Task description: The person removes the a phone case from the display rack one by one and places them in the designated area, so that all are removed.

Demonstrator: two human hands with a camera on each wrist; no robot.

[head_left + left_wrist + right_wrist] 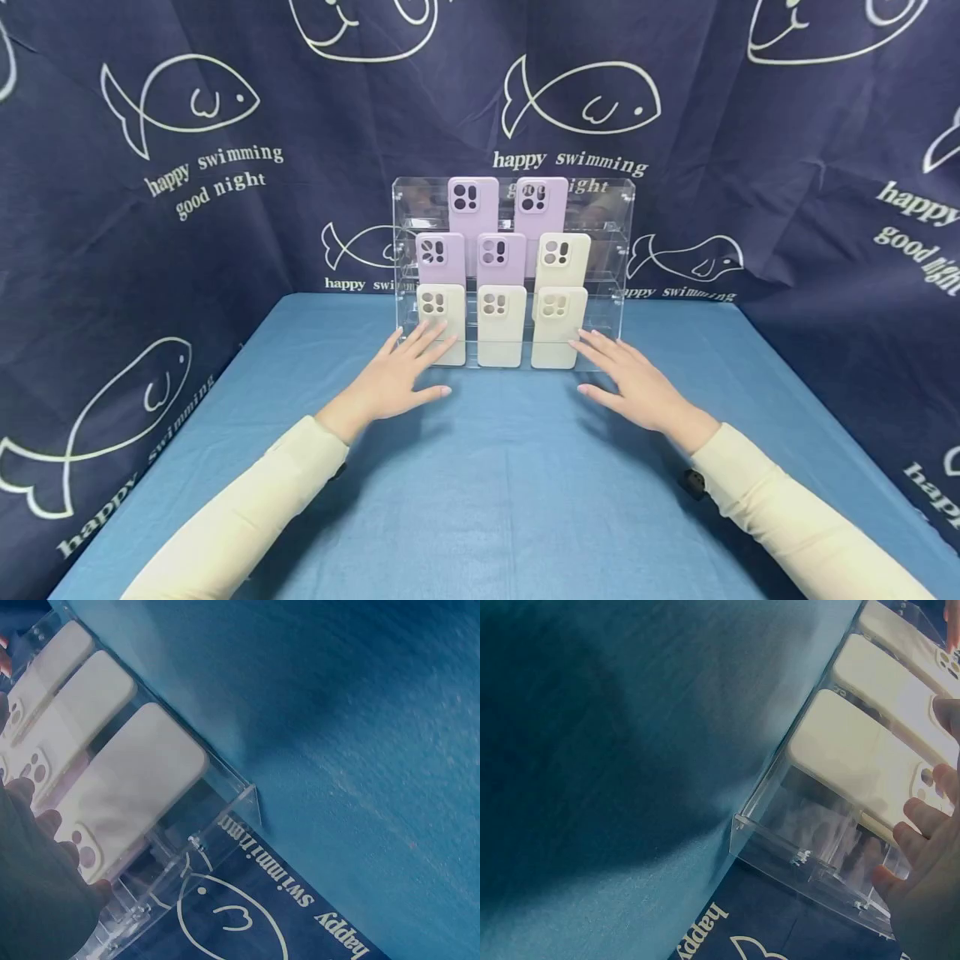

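A clear tiered display stand (603, 312) holds upright phone cases with camera cut-outs. Two purple cases, the left one (474, 221) and the right one (551, 218), fill the top tier. On the middle tier are two more purple cases and a cream case (573, 265). Three cream cases line the bottom tier: left (450, 304), middle (501, 333), right (558, 333). My left hand (390, 379), fingers spread, overlaps the bottom left case; contact cannot be told. My right hand (641, 383) spreads its fingers at the bottom right case's edge, holding nothing.
A blue cloth (495, 483) covers the table under the stand and both arms. Dark blue fabric (450, 108) with white fish drawings and lettering hangs behind and at both sides. The stand's clear end panel (780, 855) shows in the right wrist view.
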